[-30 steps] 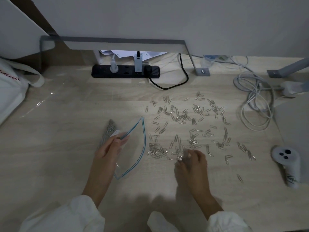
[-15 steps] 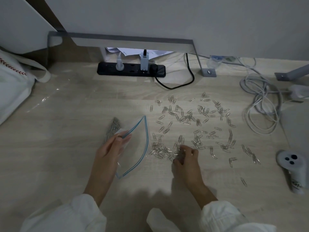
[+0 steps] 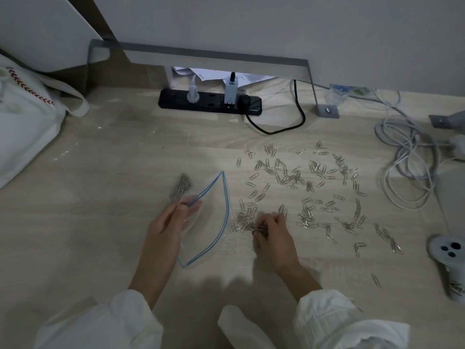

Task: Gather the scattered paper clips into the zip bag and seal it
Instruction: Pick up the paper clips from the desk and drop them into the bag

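A clear zip bag (image 3: 211, 215) with a blue zip line lies on the wooden table, its mouth gaping toward the right. My left hand (image 3: 168, 227) pinches the bag's upper lip and holds it apart. A bunch of clips (image 3: 181, 187) shows inside the bag's far corner. Silver paper clips (image 3: 302, 177) lie scattered over the table to the right of the bag. My right hand (image 3: 271, 235) rests just right of the bag's mouth, fingers curled around a small heap of clips (image 3: 245, 221).
A black power strip (image 3: 210, 103) with plugs lies at the back under a grey metal bracket (image 3: 201, 55). Coiled white cables (image 3: 407, 167) lie at the right. A white controller (image 3: 450, 263) sits at the right edge, a white cloth bag (image 3: 25, 122) at the left.
My right hand has slid left toward the bag's mouth, raking clips into a heap and closing on them. The left hand keeps its hold on the bag; the view shifted slightly.
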Available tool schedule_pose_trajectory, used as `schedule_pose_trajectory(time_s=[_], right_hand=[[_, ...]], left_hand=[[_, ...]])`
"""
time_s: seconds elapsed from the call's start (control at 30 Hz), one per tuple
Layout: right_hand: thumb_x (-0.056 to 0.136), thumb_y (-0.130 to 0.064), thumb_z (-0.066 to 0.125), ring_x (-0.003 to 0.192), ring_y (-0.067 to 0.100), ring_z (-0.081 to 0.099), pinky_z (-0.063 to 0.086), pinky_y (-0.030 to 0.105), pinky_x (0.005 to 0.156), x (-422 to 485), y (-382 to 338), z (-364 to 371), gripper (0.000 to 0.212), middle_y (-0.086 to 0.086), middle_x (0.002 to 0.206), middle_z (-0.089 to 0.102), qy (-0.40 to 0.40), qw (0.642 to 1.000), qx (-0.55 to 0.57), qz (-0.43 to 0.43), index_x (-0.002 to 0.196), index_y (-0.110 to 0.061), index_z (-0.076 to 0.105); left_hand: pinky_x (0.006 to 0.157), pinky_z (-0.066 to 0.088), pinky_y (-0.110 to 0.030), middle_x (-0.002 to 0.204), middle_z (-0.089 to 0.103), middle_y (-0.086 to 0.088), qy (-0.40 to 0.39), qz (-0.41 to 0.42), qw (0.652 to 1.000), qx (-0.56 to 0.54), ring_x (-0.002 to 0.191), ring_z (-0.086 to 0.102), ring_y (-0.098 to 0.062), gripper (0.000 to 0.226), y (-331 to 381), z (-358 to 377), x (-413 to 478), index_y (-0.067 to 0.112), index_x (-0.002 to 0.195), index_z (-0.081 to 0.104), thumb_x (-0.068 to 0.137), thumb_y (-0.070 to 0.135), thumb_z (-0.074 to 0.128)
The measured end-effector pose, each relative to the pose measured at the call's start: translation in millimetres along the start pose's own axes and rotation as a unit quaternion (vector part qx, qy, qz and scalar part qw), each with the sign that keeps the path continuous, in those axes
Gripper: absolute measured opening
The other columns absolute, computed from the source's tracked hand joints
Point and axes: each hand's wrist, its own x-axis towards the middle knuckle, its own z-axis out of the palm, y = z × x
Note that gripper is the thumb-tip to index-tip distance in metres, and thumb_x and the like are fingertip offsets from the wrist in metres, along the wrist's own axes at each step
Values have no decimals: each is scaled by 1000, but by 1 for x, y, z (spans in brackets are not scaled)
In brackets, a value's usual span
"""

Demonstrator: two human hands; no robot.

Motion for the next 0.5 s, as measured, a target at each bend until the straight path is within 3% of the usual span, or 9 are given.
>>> schedule_pose_trajectory(time_s=[0.13,0.23,0.37,0.5], right_hand=[[84,-5,54,82,26,55,44,25,72,0,3,-1,18,6,107,40,-11,1000,-21,-3,102,-6,54],[85,-7,52,85,30,57,50,36,76,-2,1,0,19,8,109,42,-15,999,-28,-21,104,-7,54],[90,-13,47,91,30,57,41,29,69,-2,0,0,25,12,115,46,-21,993,-101,-54,113,-5,50],[95,-18,39,100,29,54,39,30,73,-2,-3,-3,34,13,124,44,-42,984,-159,-63,126,-3,40]], left_hand=[[91,46,-16,106,70,0,-4,3,1000,0,103,63,-4,27,2,-1,0,15,107,65,96,15,40],[88,46,-14,105,70,0,-5,5,1000,-3,101,63,-2,26,4,-3,0,18,102,65,96,14,40],[87,46,-12,107,70,-1,-8,4,1000,-1,101,62,1,26,4,-4,0,15,104,64,97,14,39],[87,45,-12,106,70,2,-12,2,1000,6,101,62,0,26,4,-4,1,17,103,65,96,15,39]])
